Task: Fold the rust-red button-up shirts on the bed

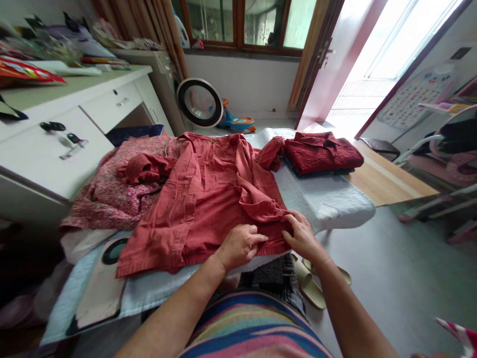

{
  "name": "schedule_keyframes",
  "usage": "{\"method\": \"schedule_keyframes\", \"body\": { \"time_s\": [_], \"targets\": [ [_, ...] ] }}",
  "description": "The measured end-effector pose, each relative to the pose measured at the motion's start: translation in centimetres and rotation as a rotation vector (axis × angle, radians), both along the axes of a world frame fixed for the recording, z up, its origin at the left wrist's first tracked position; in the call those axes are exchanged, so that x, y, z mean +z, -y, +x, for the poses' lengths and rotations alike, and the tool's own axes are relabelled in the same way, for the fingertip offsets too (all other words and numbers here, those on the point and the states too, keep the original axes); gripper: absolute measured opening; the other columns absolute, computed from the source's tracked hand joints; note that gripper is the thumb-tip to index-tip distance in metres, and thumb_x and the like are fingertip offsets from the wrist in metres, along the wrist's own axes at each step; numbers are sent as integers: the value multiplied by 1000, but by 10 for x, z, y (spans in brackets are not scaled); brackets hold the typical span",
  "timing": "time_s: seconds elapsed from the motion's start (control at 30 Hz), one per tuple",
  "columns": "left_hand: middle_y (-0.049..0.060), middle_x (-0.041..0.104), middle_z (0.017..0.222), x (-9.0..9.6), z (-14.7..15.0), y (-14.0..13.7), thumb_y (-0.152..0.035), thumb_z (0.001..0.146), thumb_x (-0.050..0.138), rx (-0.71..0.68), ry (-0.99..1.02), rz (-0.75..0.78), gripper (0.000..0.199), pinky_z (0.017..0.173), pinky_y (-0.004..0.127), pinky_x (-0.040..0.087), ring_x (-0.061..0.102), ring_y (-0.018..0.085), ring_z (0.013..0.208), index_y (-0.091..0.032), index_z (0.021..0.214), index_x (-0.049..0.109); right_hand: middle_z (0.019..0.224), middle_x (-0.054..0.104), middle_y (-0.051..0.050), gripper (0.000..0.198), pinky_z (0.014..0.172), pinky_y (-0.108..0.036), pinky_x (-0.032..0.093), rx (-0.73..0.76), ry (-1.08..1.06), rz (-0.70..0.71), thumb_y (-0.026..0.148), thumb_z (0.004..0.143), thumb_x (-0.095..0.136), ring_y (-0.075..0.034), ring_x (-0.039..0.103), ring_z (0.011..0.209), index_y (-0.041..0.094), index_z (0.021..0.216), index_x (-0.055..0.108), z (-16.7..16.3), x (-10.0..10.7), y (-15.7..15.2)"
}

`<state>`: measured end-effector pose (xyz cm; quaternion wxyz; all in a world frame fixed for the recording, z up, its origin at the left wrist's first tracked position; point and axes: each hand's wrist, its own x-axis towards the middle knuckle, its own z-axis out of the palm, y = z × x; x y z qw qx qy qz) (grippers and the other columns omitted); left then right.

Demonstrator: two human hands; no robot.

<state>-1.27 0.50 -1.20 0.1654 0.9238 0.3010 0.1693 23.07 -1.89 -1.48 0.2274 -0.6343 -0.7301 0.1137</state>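
Red shirt (214,199) is lying spread out, front panels parted, on the cloth-covered counter (331,199), right in front of the person. Right hand (303,236) is touching the shirt's lower right corner, thumb and forefinger visibly apart, both resting on cloth beside the turned-back front panel. Left hand (241,244) is lying low on the shirt near the hem, mostly curled, one finger pointing toward the right hand; cannot tell whether its fingers are gripping any fabric. Folded dark red garment (324,151) is sitting beyond the right hand, near the shirt's sleeve; patterned pink cloth (112,186) is bunching under the other sleeve. Red packet (28,70) on the cabinet is showing print, too blurred to read; wall chart (415,94) is carrying small marks, also unreadable
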Motion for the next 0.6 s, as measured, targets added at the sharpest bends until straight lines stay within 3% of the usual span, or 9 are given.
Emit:
{"method": "schedule_keyframes", "body": {
  "time_s": [0.1,0.2,0.37,0.47,0.6],
  "targets": [
    [1,58,82,0,0,1,-18,86,58,3,-9,12,34,72,27,44,55,16,79,-29,116,69,122,57,-7,31,101,-46,40,12,42,2,14,74,52,-26,51,114,25,99,64,-1,13,0],
    [2,58,84,0,0,2,-18,86,56,11,-7,28,35,74,28,45,56,16,81,-31,116,69,131,53,-8,27,106,-52,34,1,90,112,17,77,55,-31,43,125,26,100,67,-15,29,-3],
    [2,61,92,3,-2,1,-25,95,48,26,49,-34,28,80,28,49,60,16,86,-29,114,68,141,47,-9,53,111,-49,32,177,37,154,15,77,58,-30,39,132,27,129,55,-52,33,-19],
    [1,61,97,6,-3,-1,-26,99,42,130,64,-108,26,81,24,49,62,14,87,-24,111,64,125,57,-10,48,101,-41,42,226,11,84,13,79,53,-26,52,116,23,125,58,-61,26,-34],
    [4,59,105,8,0,-1,-20,98,39,346,-54,-68,27,72,24,50,63,13,79,-24,117,59,94,65,-5,22,83,-32,47,136,-147,52,16,82,50,-20,60,89,22,96,65,-48,24,-58]
  ]
}}
